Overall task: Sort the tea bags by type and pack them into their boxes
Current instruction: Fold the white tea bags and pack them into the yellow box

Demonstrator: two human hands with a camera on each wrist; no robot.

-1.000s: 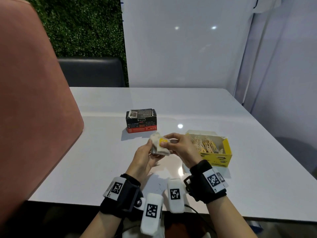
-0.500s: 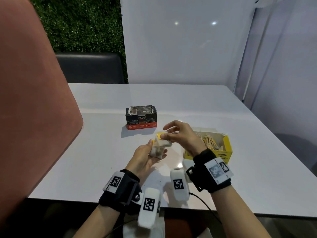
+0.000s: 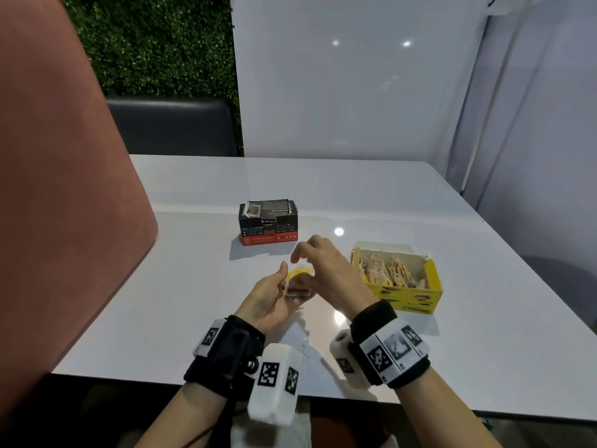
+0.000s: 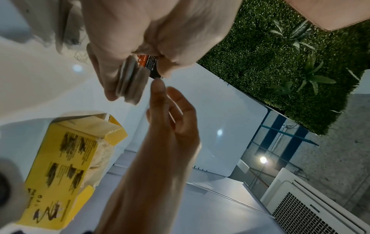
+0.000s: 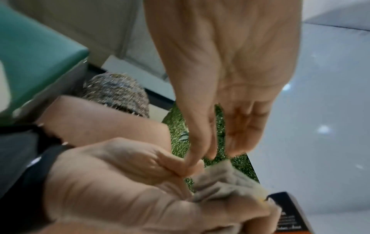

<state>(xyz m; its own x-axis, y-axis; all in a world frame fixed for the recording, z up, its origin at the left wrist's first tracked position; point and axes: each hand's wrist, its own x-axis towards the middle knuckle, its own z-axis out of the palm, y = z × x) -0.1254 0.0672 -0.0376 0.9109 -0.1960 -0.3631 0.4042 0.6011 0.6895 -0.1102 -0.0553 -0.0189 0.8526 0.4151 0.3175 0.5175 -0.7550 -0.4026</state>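
Paper tea bags (image 4: pixel 130 79) gripped in left hand (image 3: pixel 268 302); right hand (image 3: pixel 326 273) loose-fingered, holding nothing. Advise separating singly, checking tag before boxing.

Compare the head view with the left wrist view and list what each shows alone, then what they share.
Only the head view shows the black box standing whole on the table, and the tea bags inside the yellow box. Only the left wrist view shows the edges of the tea bags that the left hand grips, and a white vented unit. Both show the yellow box, the table, both hands with the right hand above the stack, and the plant wall.
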